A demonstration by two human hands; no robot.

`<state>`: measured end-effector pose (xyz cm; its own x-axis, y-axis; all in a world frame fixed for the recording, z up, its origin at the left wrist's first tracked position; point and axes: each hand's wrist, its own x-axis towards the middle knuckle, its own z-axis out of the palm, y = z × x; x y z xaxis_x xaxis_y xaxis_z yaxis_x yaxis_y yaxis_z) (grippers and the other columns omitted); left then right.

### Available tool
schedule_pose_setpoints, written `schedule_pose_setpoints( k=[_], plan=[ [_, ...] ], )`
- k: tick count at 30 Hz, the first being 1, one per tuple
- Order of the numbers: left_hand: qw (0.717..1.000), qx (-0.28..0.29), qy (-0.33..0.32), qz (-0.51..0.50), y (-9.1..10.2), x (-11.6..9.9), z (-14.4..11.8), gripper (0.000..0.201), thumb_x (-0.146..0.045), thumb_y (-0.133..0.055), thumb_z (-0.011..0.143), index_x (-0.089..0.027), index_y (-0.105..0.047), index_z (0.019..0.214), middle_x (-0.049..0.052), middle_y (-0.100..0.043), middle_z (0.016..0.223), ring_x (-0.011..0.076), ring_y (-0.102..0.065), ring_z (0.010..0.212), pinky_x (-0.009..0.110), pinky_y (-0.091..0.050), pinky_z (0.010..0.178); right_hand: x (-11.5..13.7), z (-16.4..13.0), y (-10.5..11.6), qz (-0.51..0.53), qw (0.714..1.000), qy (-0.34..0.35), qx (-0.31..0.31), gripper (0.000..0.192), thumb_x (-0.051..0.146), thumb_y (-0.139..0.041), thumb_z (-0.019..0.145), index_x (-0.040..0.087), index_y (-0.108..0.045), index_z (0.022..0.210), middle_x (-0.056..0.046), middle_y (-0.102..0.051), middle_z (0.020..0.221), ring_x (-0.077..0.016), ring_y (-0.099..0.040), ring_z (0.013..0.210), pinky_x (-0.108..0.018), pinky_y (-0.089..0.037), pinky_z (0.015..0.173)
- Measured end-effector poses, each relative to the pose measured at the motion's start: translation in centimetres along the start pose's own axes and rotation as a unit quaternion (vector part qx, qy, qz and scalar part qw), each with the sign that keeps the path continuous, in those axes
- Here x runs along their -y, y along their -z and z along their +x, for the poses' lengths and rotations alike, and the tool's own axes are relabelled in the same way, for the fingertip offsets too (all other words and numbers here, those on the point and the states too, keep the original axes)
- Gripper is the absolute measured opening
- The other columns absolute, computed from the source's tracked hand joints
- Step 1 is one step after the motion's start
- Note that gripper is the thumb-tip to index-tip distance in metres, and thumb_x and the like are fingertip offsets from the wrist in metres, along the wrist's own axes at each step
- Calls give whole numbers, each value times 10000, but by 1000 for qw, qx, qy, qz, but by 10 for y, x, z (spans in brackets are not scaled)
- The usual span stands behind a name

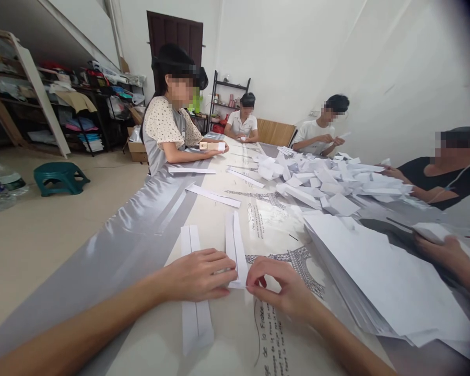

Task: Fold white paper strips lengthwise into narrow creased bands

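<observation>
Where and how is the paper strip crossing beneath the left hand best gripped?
Pinch the paper strip by both long edges at its near end, probably best approached from the near side. Narrow, it lies lengthwise toward the camera, and the left hand covers its middle, leaving that end exposed.

I see bright, even light; soft sheen on grey cloth (121, 245) left of left hand (201, 272); dark upper corner, stretched edge far right of right hand (280, 284).
</observation>
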<state>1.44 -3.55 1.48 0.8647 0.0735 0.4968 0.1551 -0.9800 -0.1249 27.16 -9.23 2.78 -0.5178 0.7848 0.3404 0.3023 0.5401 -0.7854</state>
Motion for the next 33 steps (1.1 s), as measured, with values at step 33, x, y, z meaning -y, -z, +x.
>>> schedule_pose_setpoints(
  k=[33],
  plan=[
    [992, -89, -84, 36, 18, -12, 7, 293, -67, -446, 1008, -53, -618, 1245, 186, -713, 1256, 237, -716, 1081, 343, -634, 891, -5, 9, -1, 212, 949, -224, -72, 420, 612, -572, 967, 197, -635, 942, -20, -675, 756, -161, -630, 630, -286, -494, 584]
  ],
)
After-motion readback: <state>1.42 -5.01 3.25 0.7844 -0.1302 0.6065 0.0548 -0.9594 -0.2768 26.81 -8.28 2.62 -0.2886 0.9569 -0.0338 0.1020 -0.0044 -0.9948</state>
